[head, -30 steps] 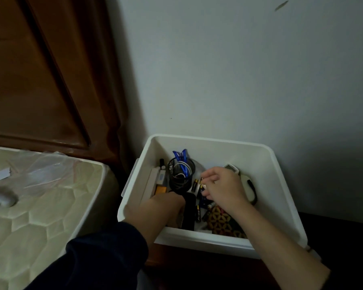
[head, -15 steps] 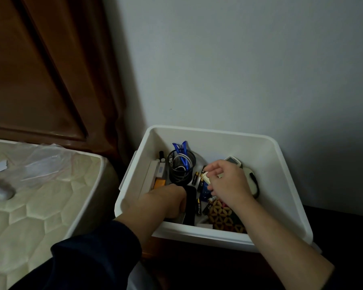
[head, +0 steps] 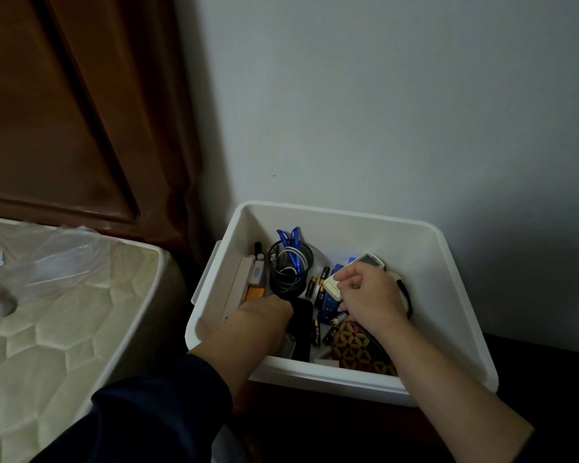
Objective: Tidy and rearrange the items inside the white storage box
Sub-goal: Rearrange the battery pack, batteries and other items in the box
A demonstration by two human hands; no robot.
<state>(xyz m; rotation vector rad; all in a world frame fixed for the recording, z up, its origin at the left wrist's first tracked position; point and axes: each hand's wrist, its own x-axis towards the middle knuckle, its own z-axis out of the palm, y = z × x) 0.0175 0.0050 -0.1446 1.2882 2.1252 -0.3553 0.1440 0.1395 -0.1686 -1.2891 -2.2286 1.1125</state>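
1. White storage box: 1.
2. Black mesh pen cup: 1, upright in the box.
3. Blue clips sticking out of the cup: 2 tips visible, could be one piece, cannot tell.
4. White cable coiled in the cup: 1.
5. Batteries: at least 5 loose on the box floor; more may sit under the hands.
6. Black flat device: 1.
7. Patterned pouch: 1.
8. White remote-like units: 2 visible, one at the fingers.
9. Hands in the box: 2, left hand and right hand.
10. Orange item: 1.
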